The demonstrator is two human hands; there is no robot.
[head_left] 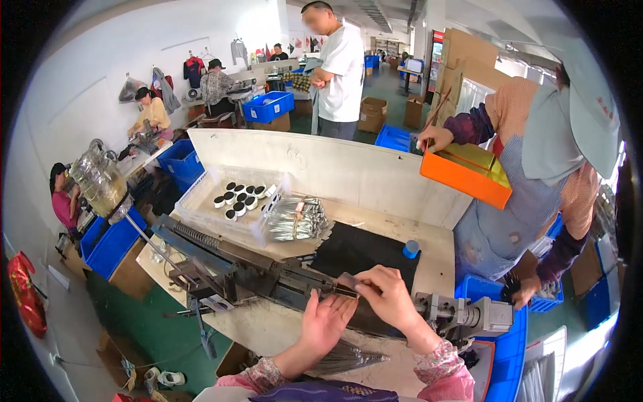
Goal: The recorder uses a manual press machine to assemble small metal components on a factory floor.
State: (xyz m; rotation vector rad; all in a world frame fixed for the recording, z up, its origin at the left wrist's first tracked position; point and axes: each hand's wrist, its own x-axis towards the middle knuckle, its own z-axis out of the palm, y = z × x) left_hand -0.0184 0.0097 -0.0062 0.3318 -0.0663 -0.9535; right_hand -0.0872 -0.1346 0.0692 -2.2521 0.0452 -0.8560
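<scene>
My left hand (326,321) lies palm up under a thin dark strip (346,288) at the front of a long metal jig (254,271) on the workbench. My right hand (388,295) pinches the same strip from above with thumb and forefinger. A bundle of thin dark rods (341,358) rests under my forearms near the bench's front edge.
A black mat (362,249) and a blue cap (411,249) lie behind the jig. A clear tray (201,201) holds black-and-white caps beside silvery wrapped bundles (295,218). A co-worker at right carries an orange box (465,175). Blue bins (110,242) stand around.
</scene>
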